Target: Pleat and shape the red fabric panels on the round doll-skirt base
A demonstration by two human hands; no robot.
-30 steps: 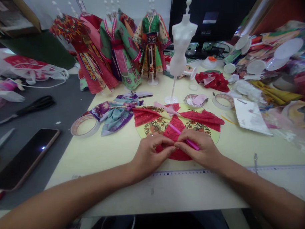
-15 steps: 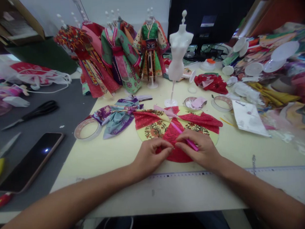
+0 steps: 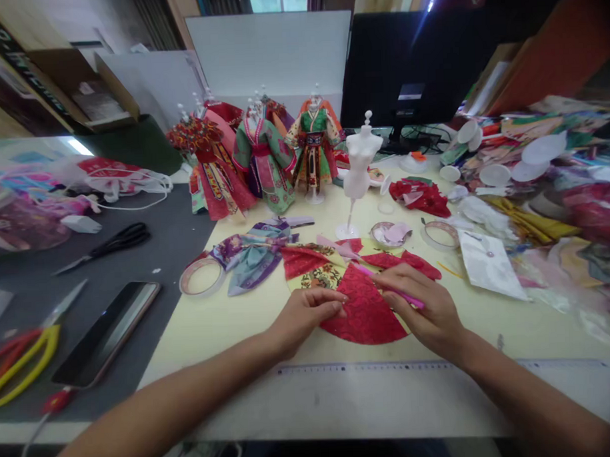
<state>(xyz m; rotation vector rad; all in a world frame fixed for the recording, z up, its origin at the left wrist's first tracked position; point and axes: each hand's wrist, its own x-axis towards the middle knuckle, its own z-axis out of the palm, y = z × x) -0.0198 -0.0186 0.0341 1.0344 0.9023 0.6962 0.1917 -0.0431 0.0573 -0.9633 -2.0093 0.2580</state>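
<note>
A round doll skirt point(image 3: 365, 313) of red and yellow patterned panels lies spread on the pale tabletop. My left hand point(image 3: 305, 315) is over its left front part, with thumb and fingertips pinched together; a tiny pale speck shows at the tips, too small to name. My right hand point(image 3: 428, 307) rests over the right side of the skirt, closed on a slim pink pen-like tool point(image 3: 412, 300). The tool's tip points up and left toward the skirt's gathered middle. A pale pink fabric strip point(image 3: 330, 244) lies across that middle.
Behind the skirt stands a bare white mannequin point(image 3: 360, 163), left of it several dressed mannequins point(image 3: 267, 160). A tape roll point(image 3: 201, 277), scissors point(image 3: 43, 334) and a phone point(image 3: 108, 335) lie left. A clear ruler point(image 3: 340, 369) runs along the front; fabric scraps point(image 3: 529, 214) pile up right.
The view has tipped upward and shifted left. My right hand has drawn away from my left hand to the right with the pink tool, and more of the red front panel shows between them.
</note>
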